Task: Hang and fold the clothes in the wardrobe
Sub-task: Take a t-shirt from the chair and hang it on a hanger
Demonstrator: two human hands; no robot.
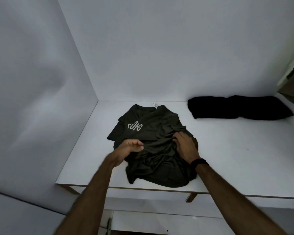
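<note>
Dark T-shirt [153,133]: pale print, letters "ONG" legible, first letter creased. White neck tag [155,105]: print too small to read.

Dark olive T-shirt [157,133] with pale lettering lies crumpled on the white shelf [227,150], hem bunched. Folded black garment [236,107] lies apart, rear right.
</note>
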